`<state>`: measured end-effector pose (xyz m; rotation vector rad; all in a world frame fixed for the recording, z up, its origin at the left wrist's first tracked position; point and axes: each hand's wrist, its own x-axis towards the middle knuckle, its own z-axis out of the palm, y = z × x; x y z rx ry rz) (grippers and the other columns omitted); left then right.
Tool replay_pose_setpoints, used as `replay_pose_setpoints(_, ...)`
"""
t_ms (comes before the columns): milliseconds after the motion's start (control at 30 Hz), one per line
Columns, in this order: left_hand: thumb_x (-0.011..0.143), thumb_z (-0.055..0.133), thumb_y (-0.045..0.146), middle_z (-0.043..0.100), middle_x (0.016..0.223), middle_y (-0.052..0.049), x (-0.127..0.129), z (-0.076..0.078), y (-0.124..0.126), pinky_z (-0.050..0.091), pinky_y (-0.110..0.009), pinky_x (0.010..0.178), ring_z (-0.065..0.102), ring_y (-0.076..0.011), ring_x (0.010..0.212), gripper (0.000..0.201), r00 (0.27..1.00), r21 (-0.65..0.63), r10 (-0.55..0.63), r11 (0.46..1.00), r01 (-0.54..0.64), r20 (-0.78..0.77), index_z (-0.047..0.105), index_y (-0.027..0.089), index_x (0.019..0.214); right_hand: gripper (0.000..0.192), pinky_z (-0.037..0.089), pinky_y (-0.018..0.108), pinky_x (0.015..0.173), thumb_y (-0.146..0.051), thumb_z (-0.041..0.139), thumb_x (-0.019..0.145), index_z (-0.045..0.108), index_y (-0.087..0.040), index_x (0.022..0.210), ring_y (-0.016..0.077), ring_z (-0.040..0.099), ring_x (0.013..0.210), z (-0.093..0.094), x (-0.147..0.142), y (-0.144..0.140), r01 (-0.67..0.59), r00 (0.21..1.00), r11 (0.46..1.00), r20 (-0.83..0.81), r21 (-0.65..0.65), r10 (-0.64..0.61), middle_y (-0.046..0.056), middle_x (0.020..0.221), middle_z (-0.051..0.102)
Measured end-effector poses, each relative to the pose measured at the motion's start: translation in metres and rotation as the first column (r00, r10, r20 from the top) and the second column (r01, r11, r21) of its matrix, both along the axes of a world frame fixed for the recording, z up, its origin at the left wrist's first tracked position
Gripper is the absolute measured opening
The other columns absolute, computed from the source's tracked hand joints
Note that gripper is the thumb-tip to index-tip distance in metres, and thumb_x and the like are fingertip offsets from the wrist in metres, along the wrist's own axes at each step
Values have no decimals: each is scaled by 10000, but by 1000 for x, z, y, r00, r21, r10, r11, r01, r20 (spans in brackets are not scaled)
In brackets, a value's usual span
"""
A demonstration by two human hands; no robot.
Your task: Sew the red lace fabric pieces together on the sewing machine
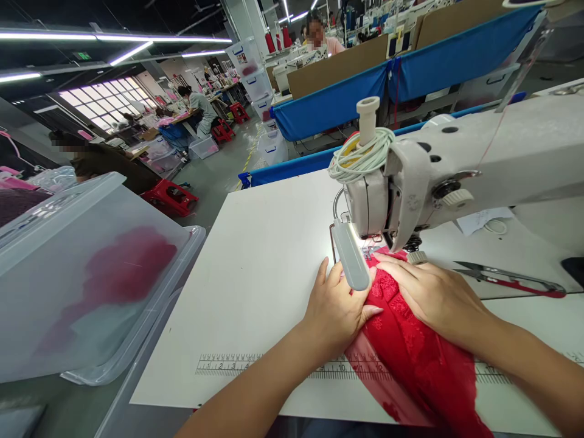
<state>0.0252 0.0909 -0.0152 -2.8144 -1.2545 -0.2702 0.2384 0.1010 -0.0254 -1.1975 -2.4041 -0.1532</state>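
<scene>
- red lace fabric (410, 347) lies on the white counter (255, 286), its front edge under the sewing machine (456, 176) foot.
- my left hand (335, 307) and right hand (438, 295) press it flat, fingers spread, gripping nothing.
- fingertips sit near the needle; a slip could prick them or pucker the lace.
- snips (506, 278) lie to the right, a clear bin (86, 274) to the left, factory floor beyond.

Red floral-patterned lace fabric (410, 347), white sewing machine (456, 176), red-handled snips (511, 278), blue cloth (410, 79).
</scene>
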Motion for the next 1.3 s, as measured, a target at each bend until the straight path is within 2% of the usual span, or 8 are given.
replay_pose_setpoints(333,974,424,522,529,1428,-176,-1,7,2,314,-639,1104,477,-347,1312,552,1000,-32,-3,999,2,-27,503,157,1381,427,497,298,480,-39,373,834,676,-141,1117,198,656,698,0,2,1,6,1000,1000,22,13,-6,93,1139,739)
replay_pose_setpoints(533,974,457,491,532,1424,-156,-3,8,3,282,-639,1124,434,-343,1351,466,999,-60,-13,998,11,-43,569,187,1309,455,576,317,661,-21,351,834,668,-135,1141,217,685,885,0,-1,-1,8,1000,999,-22,32,-7,91,1169,730)
replay_pose_setpoints(733,981,414,510,523,1431,-171,-4,7,4,319,-653,1096,467,-339,1319,537,999,-32,-23,999,21,-44,484,194,1410,443,496,295,508,-24,356,823,681,-150,1098,199,656,741,-2,0,-1,14,1000,1000,-23,-4,-14,95,1126,737)
replay_pose_setpoints(933,982,390,523,525,1428,-180,-5,10,4,348,-667,1076,498,-342,1280,579,998,-38,-36,999,34,-53,435,191,1454,434,493,311,534,-18,377,811,668,-146,1106,206,645,767,-4,-1,0,12,999,998,-50,-57,-15,106,1118,728)
replay_pose_setpoints(1100,990,381,515,547,1407,-173,-5,10,4,317,-663,1097,482,-337,1297,566,998,-60,-27,998,23,-63,433,199,1457,450,511,324,554,-10,374,803,668,-160,1108,212,658,783,-4,-1,-1,23,998,997,-52,-76,-27,100,1143,721)
replay_pose_setpoints(1300,980,442,480,505,1450,-172,-5,10,4,321,-648,1101,476,-338,1308,539,997,-52,-30,998,26,-73,460,189,1434,432,489,309,497,-9,370,808,677,-151,1076,205,651,741,-4,1,1,2,1000,1000,-31,-28,-3,91,1121,736)
